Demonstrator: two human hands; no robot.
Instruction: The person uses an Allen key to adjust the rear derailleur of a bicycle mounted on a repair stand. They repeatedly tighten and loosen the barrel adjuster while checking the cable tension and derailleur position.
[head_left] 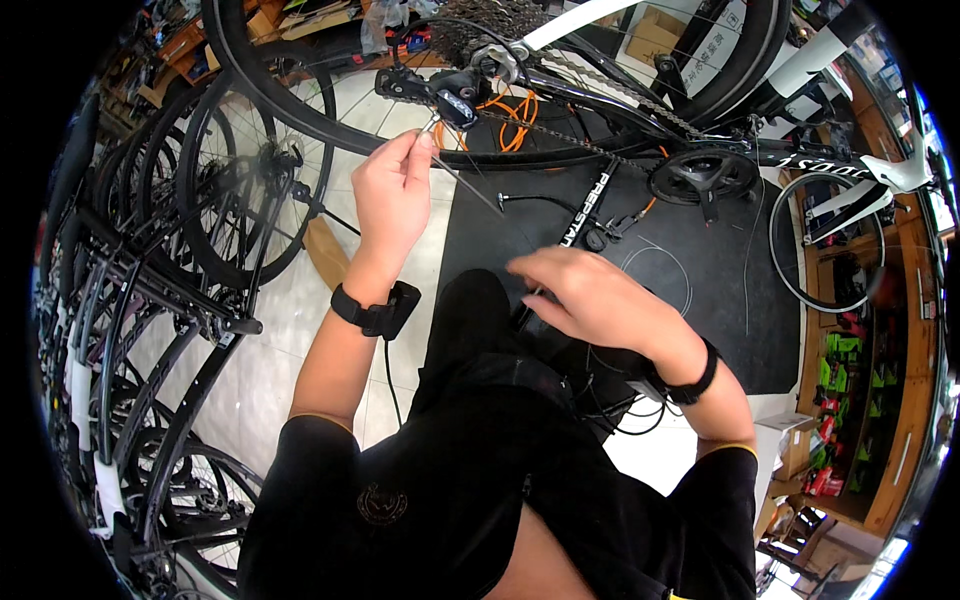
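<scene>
My left hand (395, 195) is raised, its thumb and index finger closed in a pinch on a thin dark hex key (470, 184). The key's upper end meets the rear derailleur (455, 104) of a bicycle; its long arm slants down to the right. Lower and to the right, my right hand (590, 295) hovers above my knee, fingers loosely bent and apart from the thumb. Its fingertips are slightly blurred, and I see nothing held in it. Above the derailleur sits the cassette (490, 25), and the chain (560, 135) runs right to the crankset (705, 175).
A repair stand's leg (588, 205) crosses a black mat (730, 310). Orange cable (515, 125) hangs behind the rear wheel (300, 125). Loose thin cables (660, 260) lie on the mat. Several bicycles (190, 330) line the left; a wooden shelf (890, 400) stands right.
</scene>
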